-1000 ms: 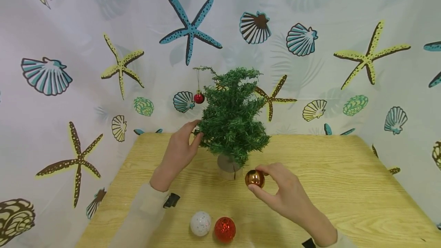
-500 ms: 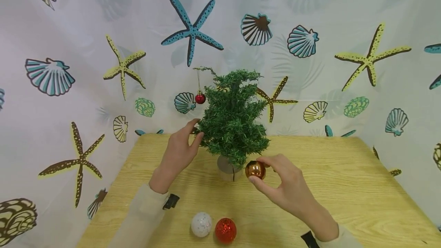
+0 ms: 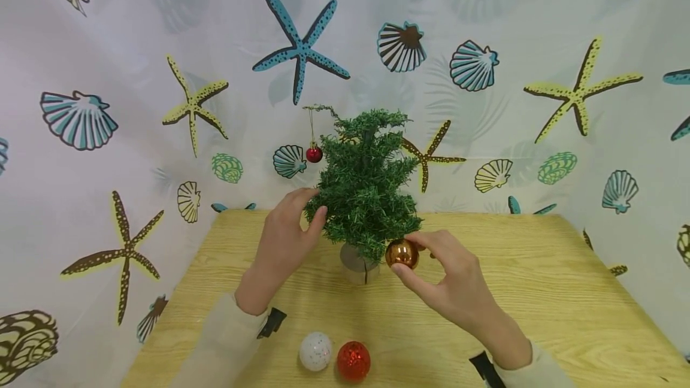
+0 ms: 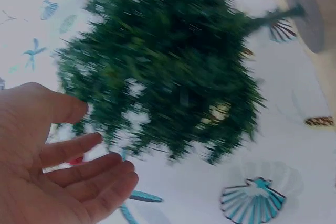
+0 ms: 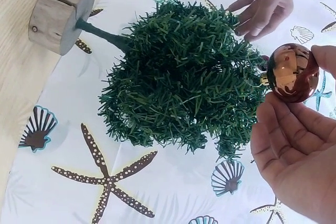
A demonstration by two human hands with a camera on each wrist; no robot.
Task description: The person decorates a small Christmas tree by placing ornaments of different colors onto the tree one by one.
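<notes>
A white curtain (image 3: pixel 81 196) printed with starfish and seashells hangs along the left, far and right edges of the tabletop (image 3: pixel 512 292); toward the left edge, a pale sleeve (image 3: pixel 218 337) with a black strap (image 3: pixel 272 323) at its cuff leads up to the left hand (image 3: pixel 283 235), which is empty, its fingers loosely extended and its thumb apart, at the outer needles on the left side of an artificial Christmas tree (image 3: pixel 366 190); whether it presses on them cannot be told; above it, a small red bauble (image 3: pixel 314 152) hangs by a thread from a thin branch reaching out left from the treetop; nearest the viewer, left of the tabletop's middle, lie a white speckled ball (image 3: pixel 315 351) and, just beside it on the right, a red glittery ball (image 3: pixel 353 361); beyond them, nearer the far edge, the tree stands upright on a round wooden base (image 5: pixel 63 17) split by a crack; at its lower right, a shiny copper bauble (image 3: pixel 402 254) is pinched between the thumb and fingers of the right hand (image 3: pixel 455 277), raised off the tabletop, its gold cap (image 5: pixel 264 80) facing the needles.
</notes>
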